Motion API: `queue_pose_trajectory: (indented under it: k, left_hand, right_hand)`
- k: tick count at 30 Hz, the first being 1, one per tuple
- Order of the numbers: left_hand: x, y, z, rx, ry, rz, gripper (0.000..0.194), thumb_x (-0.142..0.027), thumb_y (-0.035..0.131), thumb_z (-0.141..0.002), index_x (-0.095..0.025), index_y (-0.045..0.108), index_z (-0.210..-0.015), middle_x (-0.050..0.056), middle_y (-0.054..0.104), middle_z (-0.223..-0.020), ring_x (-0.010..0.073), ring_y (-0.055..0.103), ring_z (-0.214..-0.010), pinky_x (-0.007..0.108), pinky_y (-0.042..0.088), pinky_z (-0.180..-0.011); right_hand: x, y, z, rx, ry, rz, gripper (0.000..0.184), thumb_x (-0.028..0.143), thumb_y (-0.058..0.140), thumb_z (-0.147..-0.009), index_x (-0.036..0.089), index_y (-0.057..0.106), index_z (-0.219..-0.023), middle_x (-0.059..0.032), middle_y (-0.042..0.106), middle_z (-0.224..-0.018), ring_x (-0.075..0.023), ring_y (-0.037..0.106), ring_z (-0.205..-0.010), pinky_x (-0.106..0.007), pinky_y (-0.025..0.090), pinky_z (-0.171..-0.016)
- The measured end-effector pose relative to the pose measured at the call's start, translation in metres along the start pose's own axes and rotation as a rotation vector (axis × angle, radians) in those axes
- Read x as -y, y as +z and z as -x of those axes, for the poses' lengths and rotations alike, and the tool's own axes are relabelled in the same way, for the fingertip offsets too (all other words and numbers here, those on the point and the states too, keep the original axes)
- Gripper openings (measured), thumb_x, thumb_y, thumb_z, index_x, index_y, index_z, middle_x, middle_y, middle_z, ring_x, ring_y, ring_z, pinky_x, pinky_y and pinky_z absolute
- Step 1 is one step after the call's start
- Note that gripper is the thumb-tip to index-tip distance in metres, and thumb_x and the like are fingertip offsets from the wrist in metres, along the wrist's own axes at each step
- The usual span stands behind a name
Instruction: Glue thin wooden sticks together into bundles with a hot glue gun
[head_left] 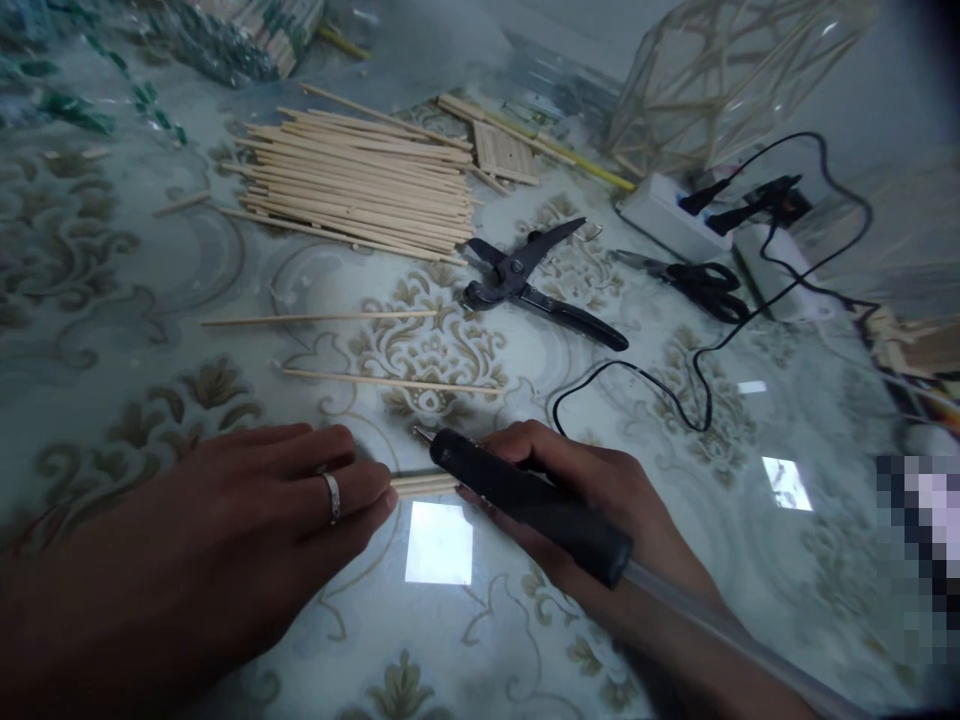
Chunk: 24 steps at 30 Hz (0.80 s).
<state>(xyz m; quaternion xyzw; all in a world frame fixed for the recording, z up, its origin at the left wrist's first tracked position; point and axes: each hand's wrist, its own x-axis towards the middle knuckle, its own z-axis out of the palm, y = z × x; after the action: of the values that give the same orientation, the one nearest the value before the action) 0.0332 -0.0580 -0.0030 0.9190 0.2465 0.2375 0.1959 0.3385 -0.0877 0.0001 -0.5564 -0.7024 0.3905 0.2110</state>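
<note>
Hands and sticks on a glossy, floral-patterned worktop [172, 370]; clock directions were read from the short wooden sticks [424, 486] between the hands. The left hand [277, 510], at 9 o'clock, lay with its fingers curled over the near end of these sticks; whether it pinched or merely pressed them could not be told, the thumb being hidden. The right hand [622, 490], at 3 o'clock, was wrapped around a black hot-glue gun [525, 490], its metal nozzle [422, 433] pointing toward 11 o'clock and a translucent glue stick [690, 600] trailing toward 4; fingertips of this hand met the sticks' other end.

Handling: the sticks were judged light, fairly stiff and apt to roll or snap, best held near their ends; the gun, rigid and probably heavier, was best gripped by its body, clear of a possibly hot nozzle.

Beyond, two loose sticks [394, 381] lay toward 12 o'clock, and a large stick pile [352, 185] between 11 and 12. Pruning shears [517, 280] lay open at 1 o'clock, scissors [697, 280] at 2, with a power strip [660, 220] just beyond them.
</note>
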Motion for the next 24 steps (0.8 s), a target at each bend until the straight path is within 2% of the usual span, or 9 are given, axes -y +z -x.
queue_pose_trajectory:
  k: [2, 5, 7, 11, 15, 19, 24]
  left_hand:
    - [0.0006, 0.0016, 0.0005, -0.019, 0.002, 0.008, 0.033, -0.005, 0.041, -0.119, -0.025, 0.066, -0.11, -0.006, 0.081, -0.106, 0.0145, 0.074, -0.095, 0.026, 0.062, -0.09]
    - [0.0009, 0.0015, 0.0002, -0.025, -0.005, 0.032, 0.035, -0.007, 0.04, -0.123, -0.025, 0.069, -0.114, -0.005, 0.082, -0.106, 0.0136, 0.073, -0.095, 0.026, 0.061, -0.086]
    - [0.0008, 0.0004, -0.0009, -0.014, -0.014, 0.024, 0.036, -0.008, 0.038, -0.125, -0.024, 0.07, -0.118, -0.006, 0.081, -0.106, 0.0125, 0.072, -0.095, 0.026, 0.06, -0.083]
    - [0.0006, 0.0011, -0.003, -0.021, 0.018, 0.024, 0.038, -0.018, 0.032, -0.13, -0.024, 0.065, -0.11, -0.005, 0.081, -0.104, 0.0133, 0.071, -0.091, 0.029, 0.058, -0.082]
    - [0.0001, 0.0046, -0.001, -0.018, -0.041, 0.065, 0.036, -0.022, 0.033, -0.131, -0.026, 0.065, -0.114, -0.005, 0.083, -0.107, 0.0127, 0.072, -0.093, 0.026, 0.057, -0.081]
    - [-0.0005, 0.0051, -0.0005, 0.004, -0.06, 0.093, 0.034, -0.018, 0.037, -0.129, -0.027, 0.067, -0.116, -0.005, 0.084, -0.113, 0.0133, 0.075, -0.1, 0.024, 0.058, -0.088]
    - [0.0001, 0.0032, -0.0004, -0.02, -0.066, 0.12, 0.036, -0.021, 0.036, -0.13, -0.027, 0.069, -0.118, -0.005, 0.084, -0.107, 0.0115, 0.075, -0.092, 0.018, 0.057, -0.085]
  right_hand:
    - [-0.0005, -0.0014, 0.0002, 0.012, 0.011, -0.006, 0.01, 0.021, 0.079, -0.097, 0.029, 0.075, -0.102, 0.0018, 0.083, -0.088, -0.0194, 0.072, -0.07, -0.032, 0.05, -0.061]
    - [-0.0007, -0.0021, 0.0003, 0.018, 0.011, -0.019, 0.009, 0.023, 0.079, -0.098, 0.029, 0.076, -0.103, -0.0001, 0.086, -0.093, -0.0216, 0.076, -0.075, -0.033, 0.051, -0.062]
    - [-0.0001, -0.0012, 0.0, 0.018, 0.006, -0.03, 0.011, 0.021, 0.079, -0.097, 0.029, 0.076, -0.104, 0.0002, 0.086, -0.095, -0.0211, 0.076, -0.076, -0.032, 0.051, -0.063]
    - [0.0013, 0.0015, -0.0007, 0.005, -0.01, -0.044, 0.012, 0.019, 0.078, -0.096, 0.029, 0.074, -0.102, 0.002, 0.084, -0.094, -0.0179, 0.072, -0.072, -0.03, 0.05, -0.064]
    - [0.0015, 0.0023, -0.0014, 0.003, -0.007, -0.037, 0.011, 0.02, 0.079, -0.096, 0.029, 0.074, -0.101, 0.0025, 0.082, -0.091, -0.0175, 0.071, -0.071, -0.029, 0.05, -0.063]
    - [0.0018, 0.0023, -0.0017, -0.007, -0.016, -0.039, 0.01, 0.022, 0.077, -0.097, 0.03, 0.072, -0.1, 0.0026, 0.08, -0.086, -0.0176, 0.069, -0.068, -0.029, 0.05, -0.061]
    - [0.0033, 0.0037, -0.0025, -0.044, -0.054, -0.058, 0.012, 0.019, 0.076, -0.096, 0.03, 0.071, -0.098, 0.0039, 0.082, -0.088, -0.0164, 0.071, -0.068, -0.028, 0.05, -0.062]
